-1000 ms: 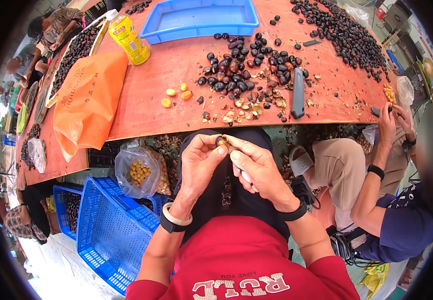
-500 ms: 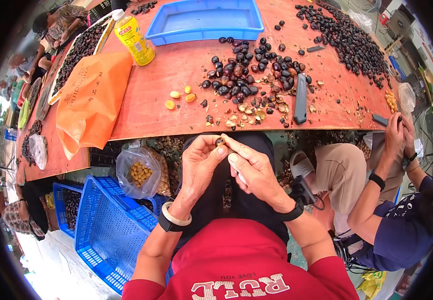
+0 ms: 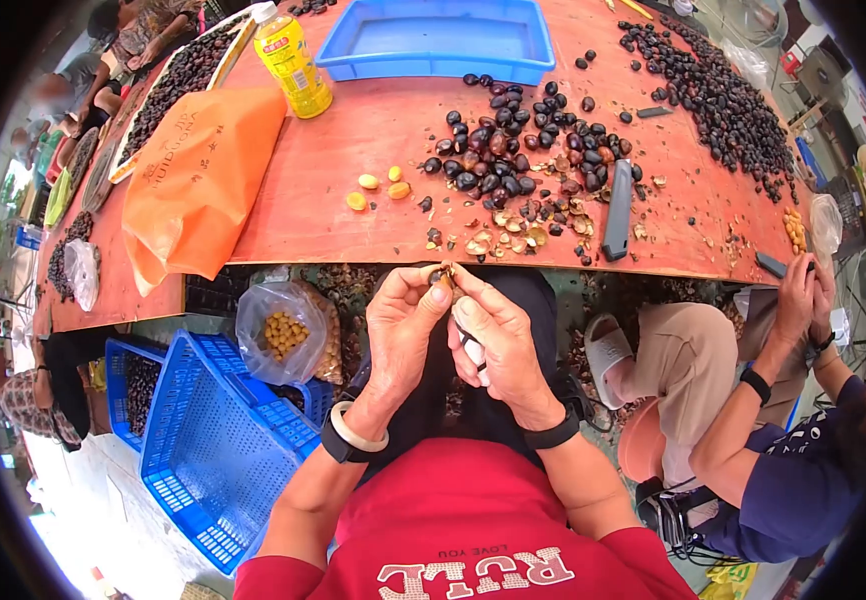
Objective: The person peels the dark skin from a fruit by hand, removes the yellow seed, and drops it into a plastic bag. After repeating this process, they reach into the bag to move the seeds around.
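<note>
Nut [image 3: 441, 278]: above the lap [image 3: 525, 287], dark with yellow showing.
Left hand [image 3: 401, 325]: fingertips pinched closed on the nut.
Right hand [image 3: 505, 345]: curled around a white object [image 3: 473, 352] (what, I cannot tell), fingertips at the nut.
Peeling: seemingly partway; the next move calls for a steady left pinch.
</note>
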Available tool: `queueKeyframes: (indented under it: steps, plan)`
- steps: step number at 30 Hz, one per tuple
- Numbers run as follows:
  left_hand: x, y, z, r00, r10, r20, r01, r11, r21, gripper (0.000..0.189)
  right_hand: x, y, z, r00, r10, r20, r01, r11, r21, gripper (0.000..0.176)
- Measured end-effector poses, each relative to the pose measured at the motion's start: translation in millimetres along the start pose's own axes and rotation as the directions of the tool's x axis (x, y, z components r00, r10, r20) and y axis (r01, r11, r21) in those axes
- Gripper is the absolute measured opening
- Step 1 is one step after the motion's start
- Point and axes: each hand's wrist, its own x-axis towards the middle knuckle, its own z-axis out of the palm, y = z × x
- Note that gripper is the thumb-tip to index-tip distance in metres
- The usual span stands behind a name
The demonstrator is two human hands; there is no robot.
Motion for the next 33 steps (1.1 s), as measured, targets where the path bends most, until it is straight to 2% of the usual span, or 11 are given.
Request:
queueKeyframes:
  steps: [2,6,8,12,19,22,26,28,29,31,33]
  plan:
    - [1,3,-2,0.996,-0.081,0.025,0.084,0.991,-0.101,0.018,0,-4,5,0.999,0.053,-0.004,-0.052,0.988,0.145,0.042]
    - [-1,2,1,0.991,-0.132,-0.035,0.128,0.986,-0.108,0.024,-6,-16,7,0.997,0.078,0.019,-0.080,0.994,0.076,0.044]
    - [0,-3,-3,0.992,-0.123,-0.031,0.119,0.987,-0.103,0.028,-12,-18,8,0.998,0.070,0.011,-0.069,0.995,-0.068,0.045]
    - [-1,-2,-4,0.993,-0.114,-0.024,0.114,0.993,-0.019,0.026,-14,-21,5,0.998,0.067,-0.007,-0.068,0.992,-0.108,0.043]
    - [-4,-4,3,0.999,-0.020,-0.027,0.021,0.999,0.046,0.024,-9,-24,0,0.988,0.156,-0.020,-0.156,0.988,-0.005,0.039]
    - [-4,-2,7,1.000,0.010,-0.027,-0.008,0.998,0.063,0.024,-8,-25,-1,0.990,0.134,-0.036,-0.137,0.988,-0.066,0.038]
    - [1,3,0,0.987,-0.162,-0.002,0.162,0.987,-0.016,0.023,-11,-23,-4,0.997,0.078,-0.014,-0.079,0.982,-0.171,0.038]
    - [3,9,2,0.985,-0.174,0.017,0.169,0.974,0.153,0.022,-10,-21,-9,1.000,-0.004,-0.021,-0.005,0.922,-0.388,0.038]
    - [3,11,4,0.986,-0.162,0.026,0.152,0.961,0.229,0.022,-9,-18,-11,1.000,-0.003,-0.019,-0.004,0.922,-0.387,0.038]
    - [3,12,8,0.987,-0.157,0.026,0.146,0.958,0.246,0.023,-6,-13,-15,0.983,-0.182,0.016,0.165,0.848,-0.504,0.037]
    - [7,13,8,0.989,-0.147,0.031,0.133,0.955,0.265,0.024,-7,-20,-15,0.992,-0.122,0.017,0.117,0.885,-0.451,0.037]
